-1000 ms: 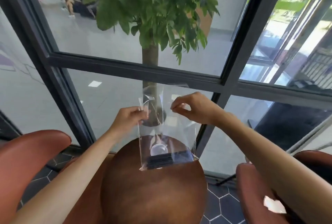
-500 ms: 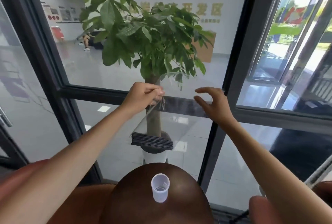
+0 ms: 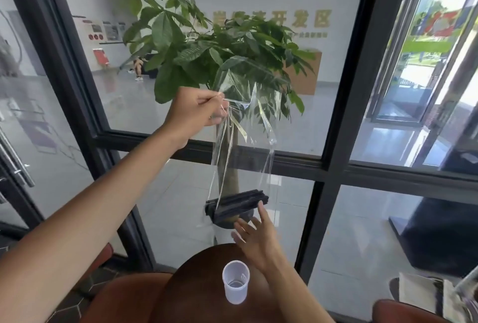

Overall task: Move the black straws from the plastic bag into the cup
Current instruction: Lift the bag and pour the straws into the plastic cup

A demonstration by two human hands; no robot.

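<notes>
My left hand (image 3: 197, 113) pinches the top edge of a clear plastic bag (image 3: 245, 146) and holds it up in the air in front of the window. A bundle of black straws (image 3: 236, 205) lies crosswise in the bottom of the hanging bag. My right hand (image 3: 254, 238) is under the bag with its fingers straight, the fingertips touching the bag's underside near the straws. A small translucent plastic cup (image 3: 236, 281) stands upright on the round brown table (image 3: 196, 294), below and a little nearer than the bag.
A potted tree (image 3: 217, 45) stands behind the glass, straight beyond the bag. Black window frames (image 3: 333, 157) cross the view. Brown chairs sit at the lower left (image 3: 121, 296) and lower right (image 3: 403, 315) of the table.
My right hand dropped from beside the bag's top to under its bottom. The left hand still holds the raised bag, and the view tilted further up.
</notes>
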